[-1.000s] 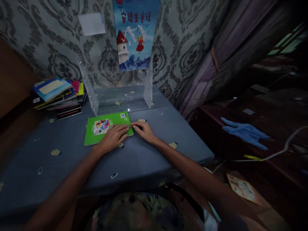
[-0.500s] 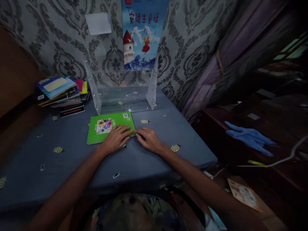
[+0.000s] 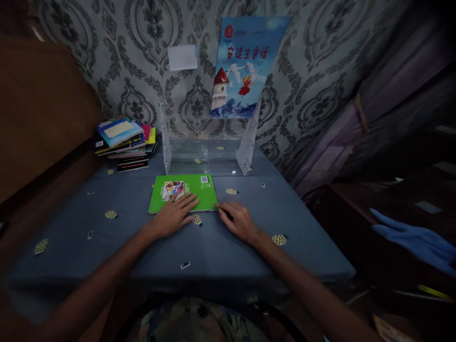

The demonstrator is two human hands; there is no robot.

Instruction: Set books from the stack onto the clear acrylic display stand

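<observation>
A green book [image 3: 201,197] with a barcode and a colourful picture lies flat on the table. My left hand [image 3: 176,213] rests on its near edge, fingers spread over the cover and part of the picture. At the book's near right corner, my right hand [image 3: 238,219] has its thumb and forefinger pinched on the corner, the other fingers curled under. Just behind the book stands a clear acrylic stand [image 3: 203,167] with two upright side panels.
A pile of books [image 3: 121,137] sits at the table's back left. On the patterned wall hang a blue poster [image 3: 249,66] and a white card [image 3: 183,58]. A blue glove [image 3: 416,240] lies on a dark surface to the right, below a purple curtain [image 3: 327,123].
The view has swung left, so things appear further right. My left hand has slid left along the book, away from its right corner. My right hand stays at that corner.
</observation>
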